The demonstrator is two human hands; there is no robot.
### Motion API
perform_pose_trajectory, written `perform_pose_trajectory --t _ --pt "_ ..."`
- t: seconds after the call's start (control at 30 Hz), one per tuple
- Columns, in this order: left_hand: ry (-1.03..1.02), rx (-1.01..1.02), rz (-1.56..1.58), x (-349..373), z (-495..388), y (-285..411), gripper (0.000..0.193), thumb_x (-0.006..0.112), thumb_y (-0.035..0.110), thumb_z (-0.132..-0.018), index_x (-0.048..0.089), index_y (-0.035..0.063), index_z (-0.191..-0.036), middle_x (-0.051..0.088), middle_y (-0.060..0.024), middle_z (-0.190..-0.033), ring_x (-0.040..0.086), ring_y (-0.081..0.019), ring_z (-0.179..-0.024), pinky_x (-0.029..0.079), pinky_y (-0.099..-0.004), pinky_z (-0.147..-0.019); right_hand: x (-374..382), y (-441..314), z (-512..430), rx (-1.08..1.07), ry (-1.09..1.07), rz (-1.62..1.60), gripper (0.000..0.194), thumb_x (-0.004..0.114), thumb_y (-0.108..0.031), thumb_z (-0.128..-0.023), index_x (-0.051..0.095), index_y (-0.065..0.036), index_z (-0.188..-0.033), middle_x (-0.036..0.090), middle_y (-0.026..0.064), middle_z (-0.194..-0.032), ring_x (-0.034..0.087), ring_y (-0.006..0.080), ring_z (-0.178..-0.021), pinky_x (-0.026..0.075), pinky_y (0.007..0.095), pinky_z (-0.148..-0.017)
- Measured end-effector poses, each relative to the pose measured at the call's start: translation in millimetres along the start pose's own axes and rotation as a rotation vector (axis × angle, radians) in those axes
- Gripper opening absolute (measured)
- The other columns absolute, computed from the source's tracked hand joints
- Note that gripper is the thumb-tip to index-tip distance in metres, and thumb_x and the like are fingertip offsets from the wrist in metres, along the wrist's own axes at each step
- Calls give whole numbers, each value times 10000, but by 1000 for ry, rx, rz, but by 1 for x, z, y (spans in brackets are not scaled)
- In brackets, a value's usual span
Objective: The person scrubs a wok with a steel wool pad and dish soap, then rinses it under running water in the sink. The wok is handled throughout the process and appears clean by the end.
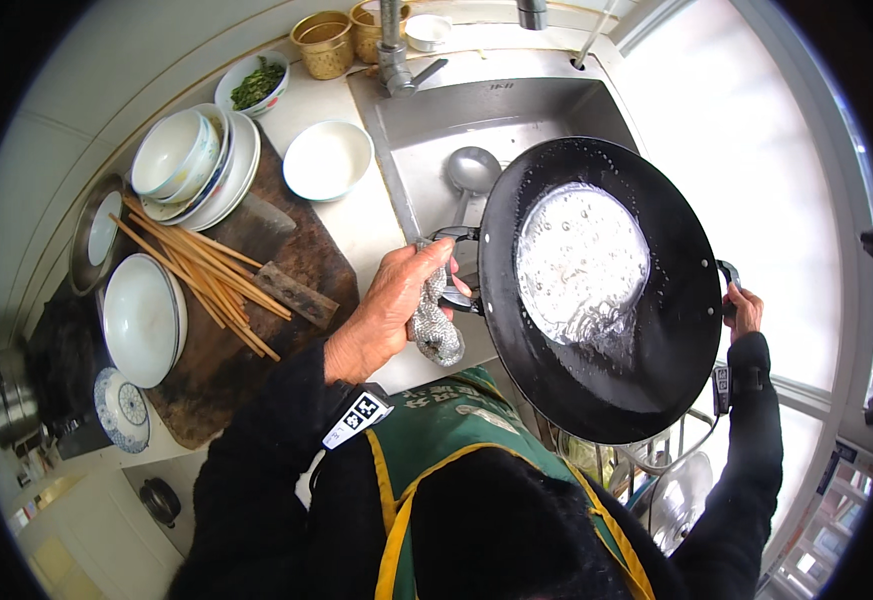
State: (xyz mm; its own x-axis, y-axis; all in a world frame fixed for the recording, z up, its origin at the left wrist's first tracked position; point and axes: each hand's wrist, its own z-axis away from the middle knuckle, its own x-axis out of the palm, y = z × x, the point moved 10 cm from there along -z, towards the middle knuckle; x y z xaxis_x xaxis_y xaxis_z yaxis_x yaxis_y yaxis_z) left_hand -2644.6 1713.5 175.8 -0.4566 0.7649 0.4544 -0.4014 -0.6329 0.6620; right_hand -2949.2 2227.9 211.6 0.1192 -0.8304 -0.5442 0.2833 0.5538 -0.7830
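A black two-handled wok (676, 300) is held up over the front of the sink, with foamy, bubbly water (582, 259) pooled in its bottom. My left hand (399, 300) grips its left loop handle (460, 300) and also has a silvery mesh scrubber (440, 341) pressed under the fingers. The right loop handle (727, 276) is in my right hand (744, 309), partly hidden by the wok's rim. A metal ladle (474, 171) lies in the stainless steel sink (421, 127), its handle passing behind the wok.
Left of the sink are a white bowl (328, 160), stacked bowls and plates (245, 176), wooden chopsticks (203, 270) and a cleaver (264, 214) on a dark cutting board (316, 247). A faucet (397, 67) stands behind the sink. A wire rack (669, 450) is below the wok.
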Motion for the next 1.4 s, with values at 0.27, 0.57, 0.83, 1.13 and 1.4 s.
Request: perform_pose_trajectory --t 0.27,0.57,0.83,1.13,1.4 --pt "-20 52 -16 6 10 -5 340 576 407 -880 546 69 -892 595 -60 -797 599 -138 -693 460 -285 -531 4 27 -14 16 -35 27 264 618 -234 -849 553 -13 -720 505 44 -630 386 91 -438 239 214 -357" --pt "-60 50 74 34 7 -27 329 573 355 -895 531 32 -938 621 -107 -781 587 -142 -666 464 -255 -514 -30 65 -28 72 -23 76 285 608 -241 -869 533 -32 -691 479 32 -594 400 104 -425 274 219 -346" --pt "-68 57 104 34 1 -29 301 598 319 -893 538 28 -940 628 -116 -758 608 -145 -617 483 -232 -485 -34 67 -22 88 -18 101 295 634 -241 -840 543 -2 -693 522 75 -618 422 124 -445 290 226 -369" --pt "5 165 -93 19 12 4 295 572 334 -889 553 44 -940 634 -73 -743 610 -113 -649 474 -218 -520 2 34 -4 3 -11 -58 252 624 -207 -854 573 -1 -718 545 70 -644 466 119 -498 298 223 -405" --pt "63 265 -96 -11 13 17 309 563 371 -889 562 64 -922 622 -62 -726 602 -125 -642 458 -227 -521 10 -42 19 -158 39 -94 278 655 -270 -825 586 -14 -740 563 57 -668 473 108 -525 282 216 -445"
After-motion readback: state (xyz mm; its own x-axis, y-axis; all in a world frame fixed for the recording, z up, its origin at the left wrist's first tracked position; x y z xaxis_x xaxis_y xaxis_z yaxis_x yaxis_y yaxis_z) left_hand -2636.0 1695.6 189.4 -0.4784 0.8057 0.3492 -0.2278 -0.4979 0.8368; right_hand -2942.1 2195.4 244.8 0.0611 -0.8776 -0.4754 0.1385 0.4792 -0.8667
